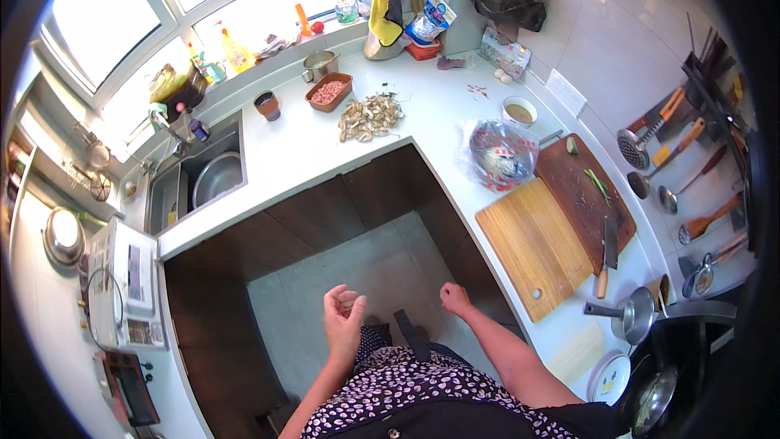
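Observation:
My left hand [344,323] is raised above the floor in front of my body. Its fingers are loosely bent and apart, with nothing in them. Lower and to the right, my right hand [456,298] hangs over the floor near the cabinet front, its fingers curled in and no object showing. Neither hand touches the counter. Nearest to the right hand is a light wooden cutting board [532,248], which overlaps a dark brown board [581,175]. Green stalks [599,184] and a cleaver [609,244] lie on the dark board.
A heap of peanut shells [370,118] lies beside a brown dish of peanuts [329,91]. A plastic-wrapped bowl [500,154] and a white bowl [520,110] stand right of the corner. The sink [175,183] is at left; a small saucepan [635,317] and wok [656,398] sit at right.

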`<state>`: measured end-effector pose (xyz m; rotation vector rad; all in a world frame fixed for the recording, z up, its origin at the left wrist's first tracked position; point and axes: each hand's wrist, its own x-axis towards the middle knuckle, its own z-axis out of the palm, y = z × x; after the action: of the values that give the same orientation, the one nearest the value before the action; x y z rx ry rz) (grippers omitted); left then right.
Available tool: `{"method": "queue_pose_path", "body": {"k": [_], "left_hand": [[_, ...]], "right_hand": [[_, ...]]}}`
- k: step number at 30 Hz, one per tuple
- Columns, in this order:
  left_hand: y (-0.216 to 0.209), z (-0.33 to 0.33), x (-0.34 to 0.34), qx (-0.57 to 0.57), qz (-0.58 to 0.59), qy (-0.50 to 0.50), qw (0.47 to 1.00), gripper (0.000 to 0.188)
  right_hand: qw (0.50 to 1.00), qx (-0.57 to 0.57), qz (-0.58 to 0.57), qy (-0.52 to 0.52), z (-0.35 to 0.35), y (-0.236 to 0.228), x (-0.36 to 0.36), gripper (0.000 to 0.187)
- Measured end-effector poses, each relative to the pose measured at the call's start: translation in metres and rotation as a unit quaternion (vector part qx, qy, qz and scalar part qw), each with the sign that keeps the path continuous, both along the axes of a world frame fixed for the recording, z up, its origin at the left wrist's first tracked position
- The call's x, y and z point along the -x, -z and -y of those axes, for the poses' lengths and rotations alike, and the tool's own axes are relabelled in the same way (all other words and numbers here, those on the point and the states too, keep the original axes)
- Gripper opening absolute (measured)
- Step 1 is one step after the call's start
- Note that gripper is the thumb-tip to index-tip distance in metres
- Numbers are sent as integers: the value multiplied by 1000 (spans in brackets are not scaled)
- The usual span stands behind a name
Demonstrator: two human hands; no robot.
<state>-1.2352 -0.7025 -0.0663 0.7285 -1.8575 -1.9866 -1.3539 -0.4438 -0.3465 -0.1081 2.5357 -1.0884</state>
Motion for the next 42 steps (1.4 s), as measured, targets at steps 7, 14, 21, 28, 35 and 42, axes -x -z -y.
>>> {"method": "queue_pose_path", "body": {"k": [7,14,21,28,35,42], "left_hand": [[3,105,137,432,-14,118,894,94],[41,217,291,568,-46,214,793,114],[77,252,414,589,-43,260,764,127],[100,243,481,570,-75,267,773,129],[105,225,540,553,-113,241,789,122],[112,215,569,519,-74,210,825,78]], "right_hand": [[967,174,-154,103,130,-123,146,28],[912,123,-323,220,203,-189,272,28],[901,25,-366,232,265,-158,346,60],[906,-19,-366,211,294,-154,411,74],[910,-63,-384,146,301,-161,448,69],[909,-50,-389,142,309,-161,465,66]]}}
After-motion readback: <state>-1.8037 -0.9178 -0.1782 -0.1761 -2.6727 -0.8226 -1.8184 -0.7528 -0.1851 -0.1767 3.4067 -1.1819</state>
